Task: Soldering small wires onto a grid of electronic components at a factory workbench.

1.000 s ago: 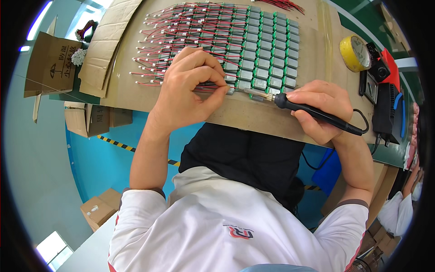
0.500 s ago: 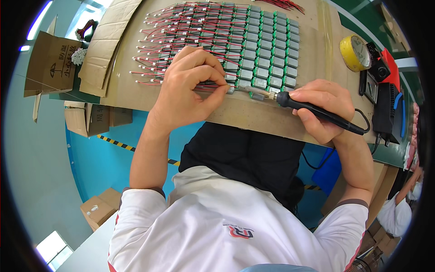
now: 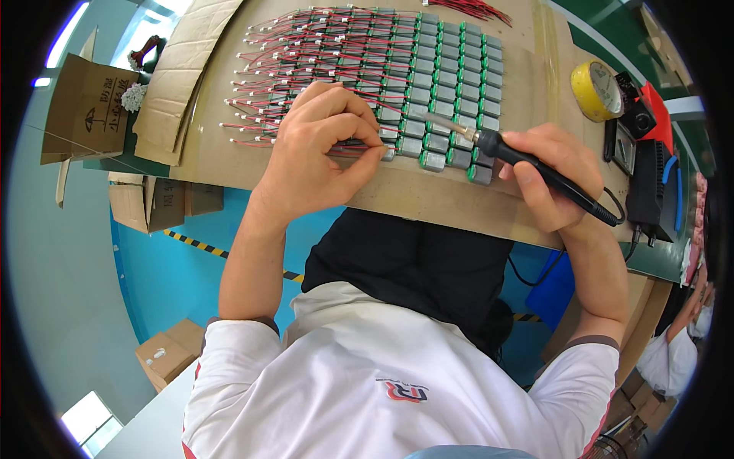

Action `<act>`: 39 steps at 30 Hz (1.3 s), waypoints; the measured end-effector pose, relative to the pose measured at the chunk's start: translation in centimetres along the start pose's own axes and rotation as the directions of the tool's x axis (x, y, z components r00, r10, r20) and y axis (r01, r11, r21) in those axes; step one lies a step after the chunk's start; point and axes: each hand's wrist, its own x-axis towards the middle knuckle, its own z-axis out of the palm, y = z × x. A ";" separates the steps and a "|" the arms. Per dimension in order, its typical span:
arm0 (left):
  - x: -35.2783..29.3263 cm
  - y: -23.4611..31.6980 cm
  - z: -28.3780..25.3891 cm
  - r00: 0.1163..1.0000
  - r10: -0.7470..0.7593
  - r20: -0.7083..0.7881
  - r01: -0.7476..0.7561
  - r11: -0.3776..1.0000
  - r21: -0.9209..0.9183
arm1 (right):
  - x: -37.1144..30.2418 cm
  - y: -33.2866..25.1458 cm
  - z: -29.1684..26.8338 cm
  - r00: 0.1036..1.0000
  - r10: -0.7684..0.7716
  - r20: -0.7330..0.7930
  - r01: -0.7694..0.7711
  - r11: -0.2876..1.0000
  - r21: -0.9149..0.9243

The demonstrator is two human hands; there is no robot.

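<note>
My left hand (image 3: 317, 149) is closed in a pinch on a red lead wire (image 3: 352, 143), its fingertips beside a cell at the near edge of the grid. Rows of small grey battery cells (image 3: 423, 80) with green edges lie in a block on the table. Thin red and black wires with white connectors (image 3: 287, 69) spread over its left part. My right hand (image 3: 562, 172) is wrapped round the black handle of a soldering iron (image 3: 493, 145). The iron's metal tip points left over the near rows, apart from my left fingertips; whether it touches a cell I cannot tell.
Brown cardboard (image 3: 535, 92) covers the table. On the right are a yellow tape roll (image 3: 596, 90), a black device (image 3: 650, 183) and blue-handled pliers (image 3: 679, 195). Loose red wires (image 3: 478, 9) lie at the far edge. A cardboard flap (image 3: 180, 84) stands left.
The soldering iron's tip has moved up and away from my left fingertips, uncovering the near cells on the right. My left hand stays almost still, pinching the wire.
</note>
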 end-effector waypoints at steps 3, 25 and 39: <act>-0.1 0.0 0.0 1.000 0.000 0.002 0.000 1.000 0.001 | 0.0 0.0 0.1 0.998 0.034 -0.046 -0.036 0.999 -0.039; 1.2 1.5 -0.9 0.997 0.078 0.008 -0.078 0.997 0.010 | 1.3 3.7 -0.4 0.936 0.240 -0.258 -0.206 0.967 0.150; 6.4 4.6 6.0 0.777 0.425 0.465 -0.509 0.858 0.067 | 4.5 6.5 -1.7 0.995 0.075 -0.063 -0.096 0.874 -0.476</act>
